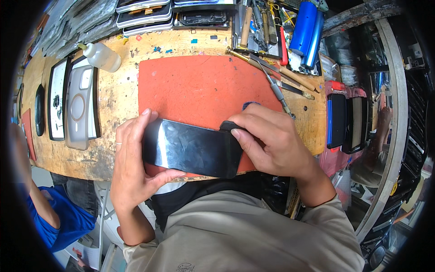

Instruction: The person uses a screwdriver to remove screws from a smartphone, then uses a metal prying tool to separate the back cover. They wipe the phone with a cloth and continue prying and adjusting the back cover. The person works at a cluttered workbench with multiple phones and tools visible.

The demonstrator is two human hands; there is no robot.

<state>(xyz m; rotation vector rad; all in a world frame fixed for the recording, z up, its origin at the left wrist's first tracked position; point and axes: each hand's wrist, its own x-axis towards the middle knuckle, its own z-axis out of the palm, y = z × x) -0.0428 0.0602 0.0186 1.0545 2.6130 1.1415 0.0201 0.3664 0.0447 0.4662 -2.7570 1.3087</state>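
Note:
A black smartphone (195,147), its glossy screen smudged and facing up, is held slightly tilted over the near edge of an orange-red mat (190,86). My left hand (133,158) grips the phone's left end, thumb along the near edge and fingers on the far side. In my right hand (269,138) a small black tool (232,127) is pinched between thumb and fingers. It touches the phone's far right corner; its exact kind is partly hidden by my fingers. A dark blue bit (250,105) shows beside my right knuckles.
A clear phone case (80,109) and a white squeeze bottle (102,57) stand left. Screwdrivers and a brush (294,88) lie at the mat's far right. Blue cylinders (306,31) and stacked phone trays (145,18) are at the back. Another person's blue sleeve (59,217) is at lower left.

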